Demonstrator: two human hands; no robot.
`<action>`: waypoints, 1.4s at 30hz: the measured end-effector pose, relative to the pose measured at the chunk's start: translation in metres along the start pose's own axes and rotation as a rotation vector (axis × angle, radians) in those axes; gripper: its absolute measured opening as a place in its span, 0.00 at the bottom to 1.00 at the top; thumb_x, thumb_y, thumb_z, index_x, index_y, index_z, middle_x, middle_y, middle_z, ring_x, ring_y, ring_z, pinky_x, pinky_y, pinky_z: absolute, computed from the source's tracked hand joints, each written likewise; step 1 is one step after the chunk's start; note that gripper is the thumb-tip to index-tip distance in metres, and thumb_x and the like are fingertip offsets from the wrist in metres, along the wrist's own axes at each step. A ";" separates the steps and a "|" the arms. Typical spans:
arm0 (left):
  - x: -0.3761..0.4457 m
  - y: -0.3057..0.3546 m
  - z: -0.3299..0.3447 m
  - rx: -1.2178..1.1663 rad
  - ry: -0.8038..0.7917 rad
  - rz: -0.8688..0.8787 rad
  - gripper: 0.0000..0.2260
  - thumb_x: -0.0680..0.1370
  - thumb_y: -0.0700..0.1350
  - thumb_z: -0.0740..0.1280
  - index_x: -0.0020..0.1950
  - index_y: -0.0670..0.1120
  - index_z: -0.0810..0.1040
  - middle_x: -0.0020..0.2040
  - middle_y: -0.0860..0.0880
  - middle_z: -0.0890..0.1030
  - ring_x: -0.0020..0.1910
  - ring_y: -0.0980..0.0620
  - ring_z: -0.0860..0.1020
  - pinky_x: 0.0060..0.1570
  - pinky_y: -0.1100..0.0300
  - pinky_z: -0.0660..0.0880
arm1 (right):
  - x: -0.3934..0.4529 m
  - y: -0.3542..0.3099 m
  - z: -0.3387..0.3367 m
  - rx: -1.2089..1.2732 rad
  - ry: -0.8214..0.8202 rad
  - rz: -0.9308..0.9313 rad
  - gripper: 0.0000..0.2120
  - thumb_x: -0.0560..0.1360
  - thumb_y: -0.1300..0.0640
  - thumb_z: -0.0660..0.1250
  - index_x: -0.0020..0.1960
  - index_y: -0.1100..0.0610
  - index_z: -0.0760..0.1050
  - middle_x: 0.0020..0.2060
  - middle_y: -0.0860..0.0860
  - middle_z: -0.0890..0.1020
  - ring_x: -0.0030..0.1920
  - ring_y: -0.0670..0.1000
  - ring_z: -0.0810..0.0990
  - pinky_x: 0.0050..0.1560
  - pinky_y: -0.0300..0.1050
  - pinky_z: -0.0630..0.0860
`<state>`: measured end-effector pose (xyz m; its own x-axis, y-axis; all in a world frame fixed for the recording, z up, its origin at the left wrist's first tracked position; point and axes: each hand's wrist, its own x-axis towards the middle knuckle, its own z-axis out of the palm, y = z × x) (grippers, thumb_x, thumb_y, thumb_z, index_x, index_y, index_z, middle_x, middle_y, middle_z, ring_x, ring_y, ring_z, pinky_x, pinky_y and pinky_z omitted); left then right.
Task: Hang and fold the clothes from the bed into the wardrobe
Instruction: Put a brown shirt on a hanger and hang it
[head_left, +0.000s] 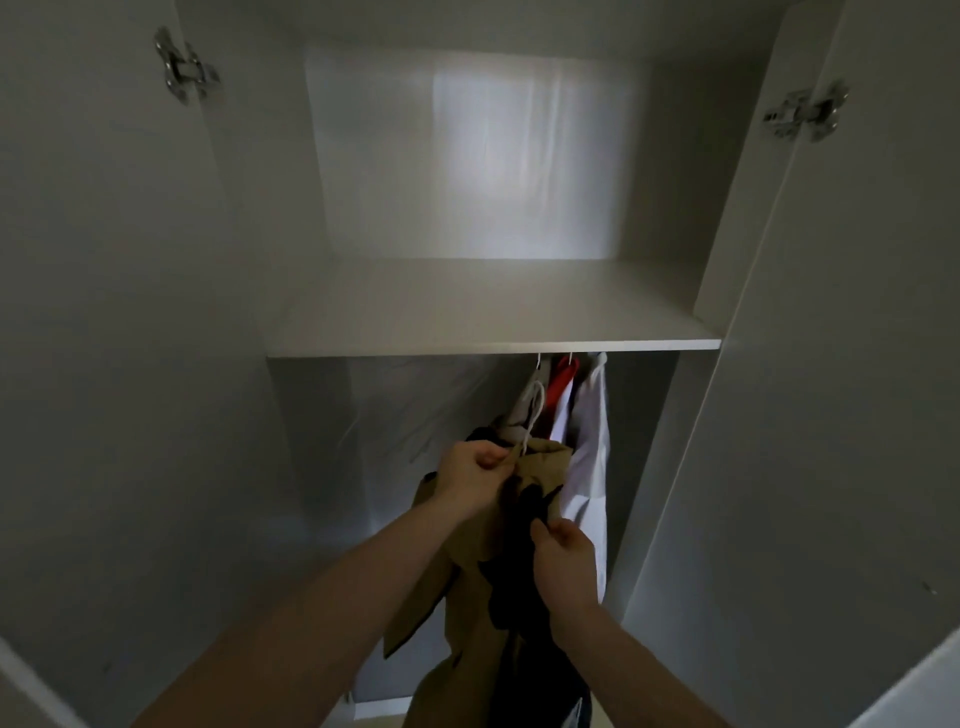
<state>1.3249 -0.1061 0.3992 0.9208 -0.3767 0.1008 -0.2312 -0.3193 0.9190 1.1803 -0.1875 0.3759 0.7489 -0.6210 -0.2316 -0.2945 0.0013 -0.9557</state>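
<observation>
I stand at the open white wardrobe. My left hand grips the neck of a white hanger that carries a tan garment, held below the shelf. My right hand pinches a dark cloth draped down the front of the tan garment. Behind them, under the shelf, hang a white shirt and a red garment. The rail itself is hidden by the shelf.
A bare white shelf spans the wardrobe above the hanging space. Both doors stand open, with metal hinges at the left and right. The left half of the hanging space holds no clothes.
</observation>
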 end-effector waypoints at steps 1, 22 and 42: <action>0.013 -0.002 -0.001 0.012 -0.020 -0.005 0.04 0.78 0.47 0.74 0.43 0.53 0.86 0.41 0.54 0.87 0.45 0.55 0.84 0.50 0.59 0.80 | 0.012 -0.003 0.007 0.019 -0.010 0.027 0.12 0.84 0.57 0.62 0.47 0.60 0.79 0.39 0.59 0.81 0.39 0.54 0.79 0.41 0.45 0.74; 0.189 -0.045 0.020 0.048 -0.148 -0.096 0.03 0.77 0.52 0.75 0.48 0.54 0.87 0.49 0.53 0.87 0.48 0.57 0.83 0.53 0.63 0.79 | 0.184 -0.018 0.042 0.030 0.011 0.082 0.08 0.82 0.56 0.64 0.46 0.56 0.78 0.42 0.56 0.82 0.43 0.55 0.82 0.47 0.51 0.80; 0.225 -0.065 0.004 0.050 -0.391 -0.030 0.02 0.76 0.54 0.75 0.44 0.59 0.85 0.40 0.63 0.85 0.40 0.66 0.82 0.34 0.74 0.74 | 0.173 -0.012 0.058 0.188 0.027 0.221 0.10 0.82 0.50 0.64 0.62 0.45 0.79 0.58 0.50 0.82 0.56 0.55 0.82 0.56 0.54 0.83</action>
<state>1.5454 -0.1737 0.3604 0.7406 -0.6661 -0.0877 -0.2299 -0.3739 0.8985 1.3482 -0.2497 0.3369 0.6617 -0.6104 -0.4353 -0.3313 0.2828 -0.9002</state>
